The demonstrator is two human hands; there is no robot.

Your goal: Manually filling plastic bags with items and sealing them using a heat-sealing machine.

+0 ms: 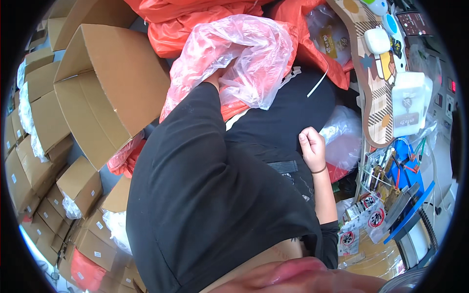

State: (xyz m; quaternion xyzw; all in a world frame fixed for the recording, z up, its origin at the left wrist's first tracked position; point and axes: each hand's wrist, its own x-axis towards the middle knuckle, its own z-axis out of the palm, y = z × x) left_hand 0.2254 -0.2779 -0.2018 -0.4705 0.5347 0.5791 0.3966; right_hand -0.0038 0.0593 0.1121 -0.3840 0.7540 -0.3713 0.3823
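Note:
My left arm, in a black sleeve, reaches up into a crumpled clear plastic bag (239,39) that looks pink over red plastic. Only a bit of the wrist of my left hand (214,79) shows; the plastic covers its fingers. On the dark cloth over my thigh (288,107) rests my right hand (312,148), its fingers curled in and the thumb lying along them. Nothing shows in that hand. A thin band circles the right wrist. Red plastic bags (181,24) bunch up behind the clear one.
An open cardboard box (117,73) stands close on the left, with many stacked cartons (39,161) beyond it. At right, a patterned tabletop (378,122) holds a white plastic packet (409,102) and a small white case (377,41). Tools and blue holders (405,166) crowd below.

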